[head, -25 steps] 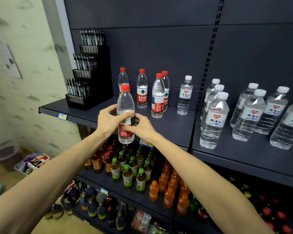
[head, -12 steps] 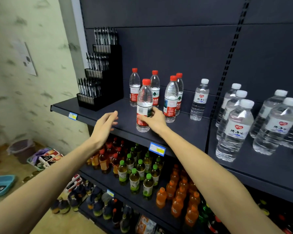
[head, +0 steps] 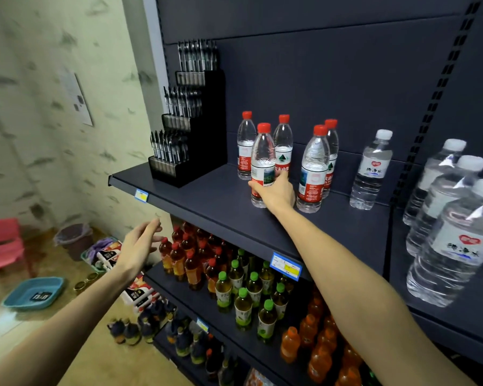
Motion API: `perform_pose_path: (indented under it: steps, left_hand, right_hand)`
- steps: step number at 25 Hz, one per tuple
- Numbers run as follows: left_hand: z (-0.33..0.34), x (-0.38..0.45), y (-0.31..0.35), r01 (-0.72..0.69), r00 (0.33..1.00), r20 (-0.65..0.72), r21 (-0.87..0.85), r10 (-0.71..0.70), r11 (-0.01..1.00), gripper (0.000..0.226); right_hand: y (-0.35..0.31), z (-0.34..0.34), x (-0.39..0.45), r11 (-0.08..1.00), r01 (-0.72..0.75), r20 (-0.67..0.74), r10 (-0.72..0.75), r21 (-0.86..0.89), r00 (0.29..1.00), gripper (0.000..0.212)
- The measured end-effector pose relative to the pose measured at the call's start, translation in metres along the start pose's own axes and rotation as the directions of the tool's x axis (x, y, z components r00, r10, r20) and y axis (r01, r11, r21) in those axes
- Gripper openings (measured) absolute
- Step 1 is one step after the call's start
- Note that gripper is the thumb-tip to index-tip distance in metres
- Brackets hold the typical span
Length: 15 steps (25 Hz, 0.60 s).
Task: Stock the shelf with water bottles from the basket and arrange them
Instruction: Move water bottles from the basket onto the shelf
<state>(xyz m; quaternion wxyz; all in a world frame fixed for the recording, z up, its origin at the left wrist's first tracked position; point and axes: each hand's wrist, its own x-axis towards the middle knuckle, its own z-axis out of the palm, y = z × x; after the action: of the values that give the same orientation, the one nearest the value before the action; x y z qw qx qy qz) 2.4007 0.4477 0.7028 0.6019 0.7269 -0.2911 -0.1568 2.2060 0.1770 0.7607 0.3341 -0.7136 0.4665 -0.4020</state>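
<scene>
My right hand (head: 276, 192) grips the lower part of a red-capped water bottle (head: 262, 160) that stands upright on the dark shelf (head: 207, 196). Several more red-capped bottles (head: 315, 168) stand behind and to its right. A white-capped bottle (head: 371, 168) stands further right, and larger white-capped bottles (head: 452, 240) fill the right section. My left hand (head: 138, 247) hangs open below the shelf edge, holding nothing. A blue basket (head: 34, 292) sits on the floor at the left; I see no bottles in it.
A black tiered pen display (head: 187, 129) occupies the shelf's left end. Lower shelves hold tea bottles (head: 243, 296) and orange drinks (head: 318, 355). On the floor are a pink stool (head: 0, 246), a waste bin (head: 74, 238) and packaged goods (head: 109, 254).
The bottle went from both hands in front of the shelf to standing on it among the other red-capped bottles. My left hand let go and dropped away to the left.
</scene>
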Motion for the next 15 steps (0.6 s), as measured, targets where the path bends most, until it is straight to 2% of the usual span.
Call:
perform_pose_path:
  steps: [5,11,15]
  left_hand:
    - [0.025,0.021,0.037,-0.108,0.994,0.029,0.032,0.107,0.994,0.042]
    - [0.055,0.031,0.062,-0.191,0.979,0.070,0.000,0.190,0.982,0.020]
    - [0.057,0.042,0.065,-0.262,0.960,0.124,0.068,0.252,0.963,0.024]
  right_hand:
    - [0.009,0.002,0.005,0.999,0.033,-0.010,-0.033,-0.003,0.999,0.079]
    - [0.005,0.008,0.013,0.999,0.015,-0.022,-0.016,-0.041,1.000,0.073]
    - [0.004,0.015,0.018,1.000,0.001,-0.013,-0.001,0.006,1.000,0.068]
